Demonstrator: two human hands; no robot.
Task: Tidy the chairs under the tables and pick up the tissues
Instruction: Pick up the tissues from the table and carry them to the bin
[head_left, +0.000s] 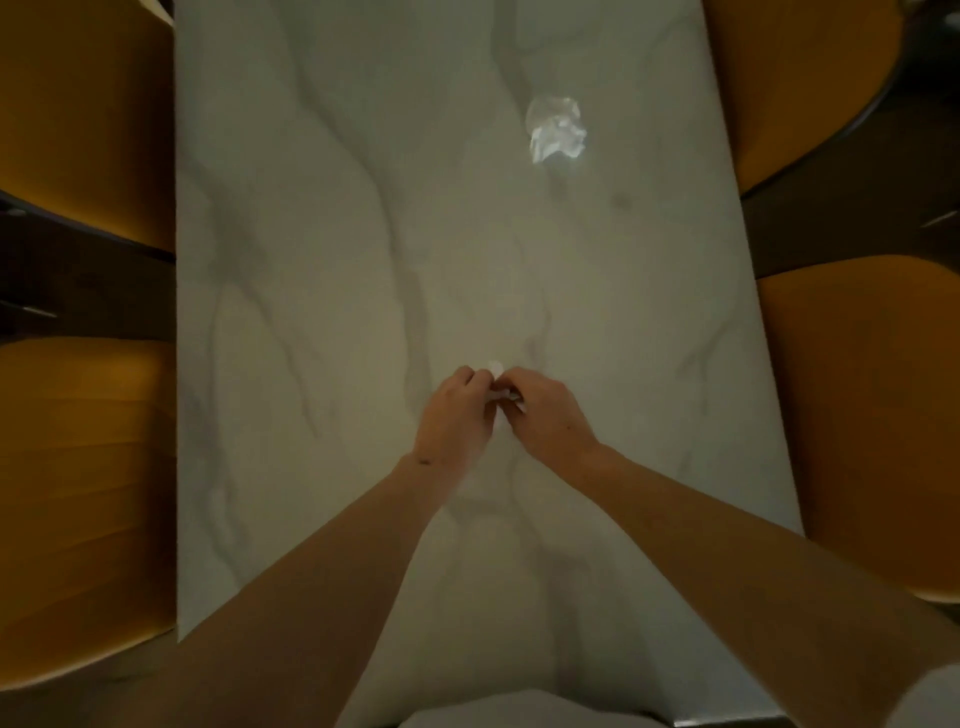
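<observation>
A small white tissue (496, 370) is held between both hands over the middle of the white marble table (322, 270). My left hand (457, 410) and my right hand (545, 410) meet fingertip to fingertip and pinch it; most of the tissue is hidden by the fingers. A second, crumpled white tissue (556, 130) lies on the table farther away, to the right of centre. Yellow chairs stand at the sides: two on the left (78, 493) (78, 104) and two on the right (872, 415) (800, 78), their seats partly under the table edges.
Dark floor (831, 228) shows between the chairs on both sides. The table's near edge lies just in front of my body.
</observation>
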